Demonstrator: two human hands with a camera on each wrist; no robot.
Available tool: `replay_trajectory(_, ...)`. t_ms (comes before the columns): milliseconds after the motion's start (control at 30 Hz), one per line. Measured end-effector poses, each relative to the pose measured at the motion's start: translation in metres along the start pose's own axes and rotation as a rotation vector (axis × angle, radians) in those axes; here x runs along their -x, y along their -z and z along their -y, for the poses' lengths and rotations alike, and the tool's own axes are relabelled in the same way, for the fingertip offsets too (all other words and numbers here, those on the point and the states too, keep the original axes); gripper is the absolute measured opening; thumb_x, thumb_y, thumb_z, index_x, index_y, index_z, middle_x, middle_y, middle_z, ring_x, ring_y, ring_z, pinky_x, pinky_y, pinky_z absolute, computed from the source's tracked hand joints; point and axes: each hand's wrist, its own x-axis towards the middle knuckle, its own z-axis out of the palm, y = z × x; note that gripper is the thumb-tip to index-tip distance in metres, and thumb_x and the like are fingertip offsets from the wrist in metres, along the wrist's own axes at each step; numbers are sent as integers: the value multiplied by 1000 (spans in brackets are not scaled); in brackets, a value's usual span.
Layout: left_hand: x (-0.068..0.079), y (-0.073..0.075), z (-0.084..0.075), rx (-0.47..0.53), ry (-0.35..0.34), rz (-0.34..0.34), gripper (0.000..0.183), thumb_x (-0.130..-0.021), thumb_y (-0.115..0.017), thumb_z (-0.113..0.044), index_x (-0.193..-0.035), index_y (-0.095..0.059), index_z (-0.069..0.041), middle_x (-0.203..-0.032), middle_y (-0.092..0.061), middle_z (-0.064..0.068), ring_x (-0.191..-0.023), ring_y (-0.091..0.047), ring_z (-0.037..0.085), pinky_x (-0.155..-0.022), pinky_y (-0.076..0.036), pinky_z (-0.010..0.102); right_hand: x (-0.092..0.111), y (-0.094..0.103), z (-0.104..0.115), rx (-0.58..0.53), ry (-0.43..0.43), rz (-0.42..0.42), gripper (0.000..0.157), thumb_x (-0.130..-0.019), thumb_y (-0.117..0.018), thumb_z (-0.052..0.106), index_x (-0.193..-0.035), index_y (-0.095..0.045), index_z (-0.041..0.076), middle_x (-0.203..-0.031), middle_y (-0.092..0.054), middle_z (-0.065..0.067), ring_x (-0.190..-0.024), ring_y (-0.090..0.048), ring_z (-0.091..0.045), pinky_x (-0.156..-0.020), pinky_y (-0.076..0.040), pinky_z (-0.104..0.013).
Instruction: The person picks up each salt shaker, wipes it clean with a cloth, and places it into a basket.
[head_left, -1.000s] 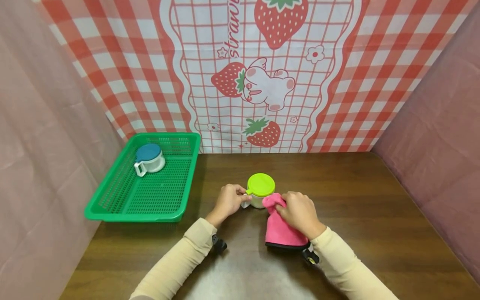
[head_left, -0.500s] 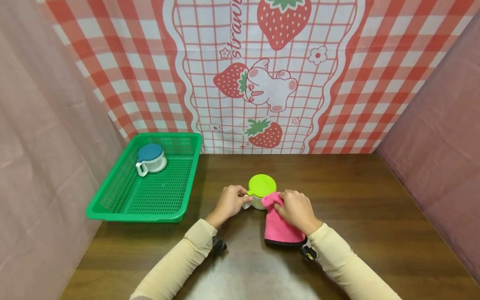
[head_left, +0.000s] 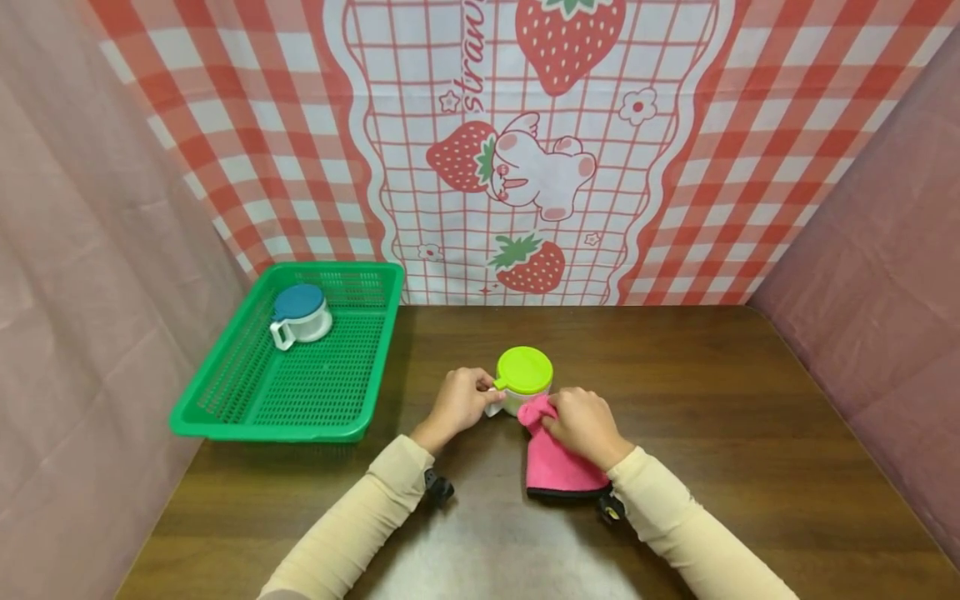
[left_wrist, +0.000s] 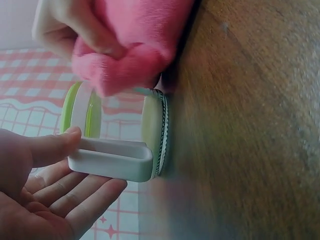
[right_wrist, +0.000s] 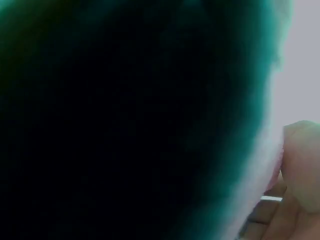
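With our left hand (head_left: 459,400) we are pinching the white handle (left_wrist: 110,167) of the lime-lidded jar (head_left: 524,371), which is standing on the counter (head_left: 675,375), in from its far edge. Our right hand (head_left: 588,425) is clutching a pink cloth (head_left: 561,468) at the jar's near side. By the counter's far left corner, a green basket (head_left: 277,434) is holding a blue-lidded jar (head_left: 303,303).
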Motion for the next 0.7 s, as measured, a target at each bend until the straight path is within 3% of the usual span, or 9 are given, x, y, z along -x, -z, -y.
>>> replay_trajectory(167,-1,1,0,6,27,15,19,-79,-81,-22,-83,-75,-4,-81,-75,8,-75,-70,18,-65,-53,23,-4,-7,1,-2,-4,41,33,-75,-78,19,-56,-51,14,-60,-57,-4,-58,-59,-28,-52,-46,-44)
replay_trajectory(433,-1,2,-1,-23,14,-21,18,-78,-81,-22,-82,-75,-5,-79,-75,7,-74,-69,19,-65,-52,25,-7,-9,2,0,-21,68,33,-75,-76,18,-55,-50,16,-60,-58,-5,-58,-58,-28,-53,-47,-45)
replay_trajectory(700,1,-2,-3,-49,40,-43,18,-78,-80,-22,-82,-75,-6,-79,-75,6,-75,-69,20,-66,-52,28,1,2,-3,-10,-19,55,26,-77,-76,18,-59,-57,16,-64,-61,-4,-60,-58,-26,-54,-47,-45)
